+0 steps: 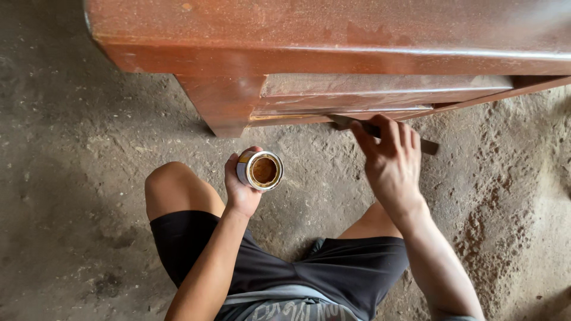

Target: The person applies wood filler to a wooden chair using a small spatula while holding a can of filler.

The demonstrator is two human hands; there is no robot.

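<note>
Crouching on the dirt floor (71,196): left hand (241,184) wrapped around a small open tin (260,170), held upright near the work so the brown finish stays level. Right hand (389,157) grips a brush (380,132) against the lower rail of the red-brown wooden furniture (333,59).

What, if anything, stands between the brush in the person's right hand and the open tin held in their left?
Nothing visible does. Only bare dirt floor shows between the brush in the right hand and the tin in the left hand.
</note>
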